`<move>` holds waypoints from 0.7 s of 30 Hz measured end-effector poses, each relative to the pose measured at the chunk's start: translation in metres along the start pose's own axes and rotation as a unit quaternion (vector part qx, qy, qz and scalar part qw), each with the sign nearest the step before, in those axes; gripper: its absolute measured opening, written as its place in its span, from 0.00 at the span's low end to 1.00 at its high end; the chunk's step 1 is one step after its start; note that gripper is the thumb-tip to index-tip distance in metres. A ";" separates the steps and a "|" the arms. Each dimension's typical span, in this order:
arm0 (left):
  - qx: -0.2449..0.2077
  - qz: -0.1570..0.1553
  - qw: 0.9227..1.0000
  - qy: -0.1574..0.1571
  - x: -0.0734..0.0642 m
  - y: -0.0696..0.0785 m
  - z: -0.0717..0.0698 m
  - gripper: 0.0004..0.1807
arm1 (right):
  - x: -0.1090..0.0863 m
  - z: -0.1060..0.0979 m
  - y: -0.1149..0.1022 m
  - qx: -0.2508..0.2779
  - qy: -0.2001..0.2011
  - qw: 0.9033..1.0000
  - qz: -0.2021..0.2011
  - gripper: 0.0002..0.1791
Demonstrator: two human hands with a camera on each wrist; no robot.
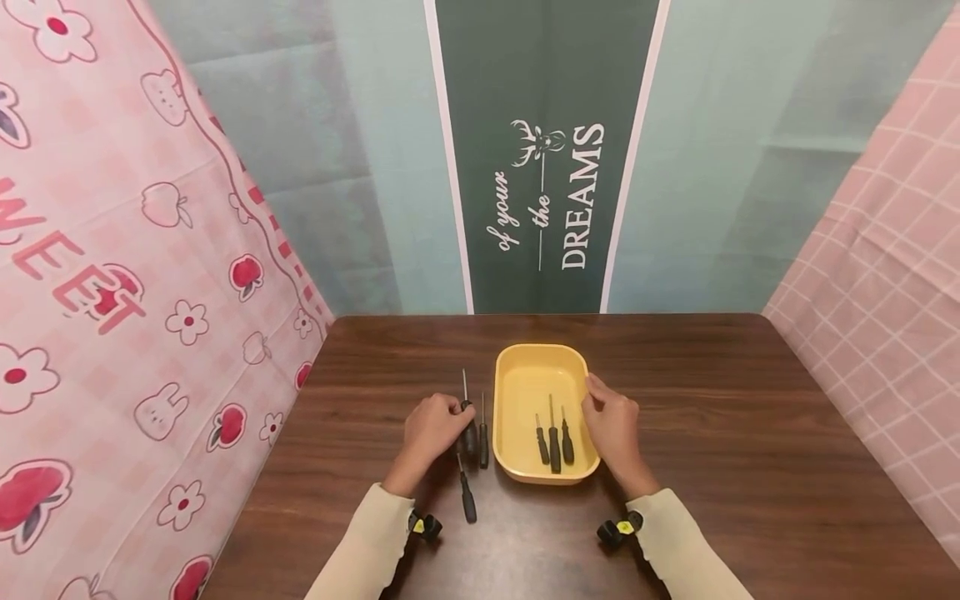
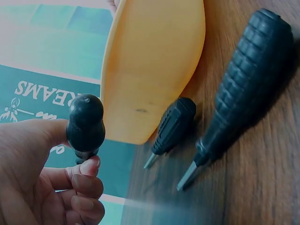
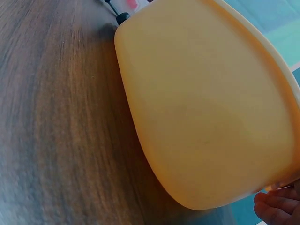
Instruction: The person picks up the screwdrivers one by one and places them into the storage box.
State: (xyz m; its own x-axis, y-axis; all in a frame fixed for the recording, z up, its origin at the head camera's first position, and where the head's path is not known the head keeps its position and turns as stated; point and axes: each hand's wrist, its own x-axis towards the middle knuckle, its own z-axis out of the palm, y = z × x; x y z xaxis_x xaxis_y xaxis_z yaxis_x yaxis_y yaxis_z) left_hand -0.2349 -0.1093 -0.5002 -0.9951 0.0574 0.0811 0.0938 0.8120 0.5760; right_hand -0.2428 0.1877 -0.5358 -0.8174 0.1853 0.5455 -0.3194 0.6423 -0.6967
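Note:
My left hand (image 1: 435,427) pinches a black-handled screwdriver (image 2: 86,124) between thumb and fingers, its shaft pointing away from me in the head view. Beside it, a slimmer screwdriver (image 1: 483,435) lies on the table, along the tray's left side. Nearer to me lies another screwdriver (image 1: 468,498) with a ridged black handle. My right hand (image 1: 613,423) grips the right rim of a yellow tray (image 1: 517,362). Inside the tray are three screwdrivers, a short one (image 1: 542,447), a longer one (image 1: 555,454) and one at the right (image 1: 567,442), handles towards me.
The brown wooden table (image 1: 720,467) stretches out on both sides of the tray. Behind it hangs a green cloth (image 1: 540,75) with lettering. Pink patterned cloths flank the table at left (image 1: 172,333) and right (image 1: 885,292).

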 end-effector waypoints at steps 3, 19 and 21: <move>0.005 0.005 1.000 0.000 0.002 0.003 0.002 0.23 | 0.000 0.001 0.000 0.002 -0.003 1.000 0.002 0.16; -0.008 -0.002 1.000 -0.012 0.008 0.017 0.003 0.23 | 0.000 -0.002 -0.003 -0.009 -0.001 1.000 0.010 0.16; -0.006 -0.001 1.000 -0.012 0.007 0.017 0.003 0.23 | 0.000 -0.001 -0.004 -0.012 -0.005 1.000 0.013 0.16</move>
State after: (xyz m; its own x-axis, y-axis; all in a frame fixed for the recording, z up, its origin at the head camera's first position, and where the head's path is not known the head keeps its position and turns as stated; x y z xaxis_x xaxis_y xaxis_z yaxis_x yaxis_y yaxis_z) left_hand -0.2406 -0.0931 -0.4927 -0.9957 0.0701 0.0604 0.0923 0.8046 0.5866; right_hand -0.2407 0.1862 -0.5329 -0.8304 0.1951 0.5219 -0.2859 0.6547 -0.6997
